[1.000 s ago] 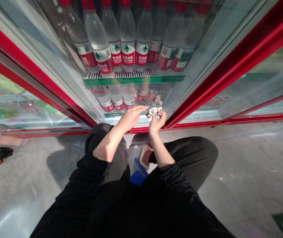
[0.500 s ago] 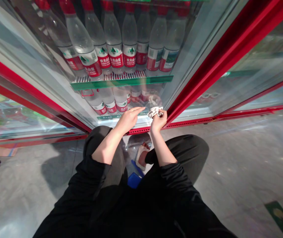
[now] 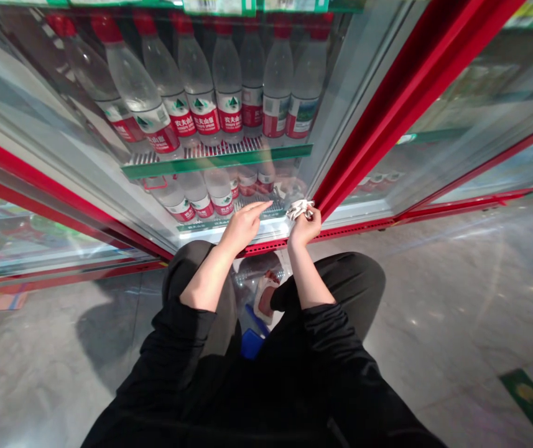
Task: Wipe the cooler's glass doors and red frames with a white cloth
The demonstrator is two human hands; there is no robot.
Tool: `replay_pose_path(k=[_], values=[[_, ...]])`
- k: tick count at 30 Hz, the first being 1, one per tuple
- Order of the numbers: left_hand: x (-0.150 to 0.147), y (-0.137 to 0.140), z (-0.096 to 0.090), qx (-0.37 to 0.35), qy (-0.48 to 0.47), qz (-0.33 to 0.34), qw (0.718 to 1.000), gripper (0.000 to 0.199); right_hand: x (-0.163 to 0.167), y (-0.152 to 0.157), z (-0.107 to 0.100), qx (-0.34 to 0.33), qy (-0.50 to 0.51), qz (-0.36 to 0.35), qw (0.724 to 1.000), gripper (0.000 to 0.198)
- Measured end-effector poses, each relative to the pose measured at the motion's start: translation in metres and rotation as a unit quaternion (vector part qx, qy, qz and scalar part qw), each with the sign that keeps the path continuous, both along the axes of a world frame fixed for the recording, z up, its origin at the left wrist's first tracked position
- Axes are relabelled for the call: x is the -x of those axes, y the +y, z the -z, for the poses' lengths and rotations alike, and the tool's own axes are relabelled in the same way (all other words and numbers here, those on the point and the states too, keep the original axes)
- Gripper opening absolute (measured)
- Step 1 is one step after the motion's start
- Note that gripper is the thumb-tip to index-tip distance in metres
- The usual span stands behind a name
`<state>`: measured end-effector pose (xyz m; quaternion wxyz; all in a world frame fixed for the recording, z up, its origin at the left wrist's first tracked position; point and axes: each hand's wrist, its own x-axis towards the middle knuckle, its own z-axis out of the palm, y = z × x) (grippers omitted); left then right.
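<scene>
My right hand point(image 3: 306, 229) is closed around a crumpled white cloth point(image 3: 300, 210) with dark marks. It is at the lower right corner of a glass cooler door point(image 3: 289, 186), beside the red door frame point(image 3: 341, 168). A faint reflection of the cloth shows in the glass. To the left, my left hand point(image 3: 242, 226) has its fingers stretched out towards the right, close to the glass near the bottom edge. Whether its fingertips touch the glass I cannot tell. Nothing is in that hand.
Behind the glass, red-capped water bottles point(image 3: 203, 106) stand on a shelf with a green front strip point(image 3: 219, 160), with more bottles point(image 3: 198, 198) below. Something blue point(image 3: 251, 343) lies on the grey floor point(image 3: 453, 311) between my legs. Other cooler doors flank this one.
My right hand with the cloth has moved slightly right, towards the red frame. My left hand has hardly moved. The view has shifted a little, so the bottles appear farther left.
</scene>
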<state>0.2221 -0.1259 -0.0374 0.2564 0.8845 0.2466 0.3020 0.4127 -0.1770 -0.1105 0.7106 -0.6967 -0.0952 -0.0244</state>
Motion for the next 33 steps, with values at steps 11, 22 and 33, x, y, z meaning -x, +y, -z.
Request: replay_pose_path(k=[11,22,33], values=[[-0.006,-0.004,0.003,0.01,-0.026,0.008,1.0,0.051,0.022,-0.006,-0.003,-0.017,-0.035,-0.006,0.999,0.05],[0.0,-0.001,0.005,0.016,-0.031,0.005,0.999,0.046,0.018,-0.011,0.013,0.032,-0.08,0.016,0.996,0.032],[0.006,0.001,0.003,0.012,-0.037,0.006,0.999,0.045,0.009,0.004,0.017,0.033,-0.023,0.058,0.997,0.04]])
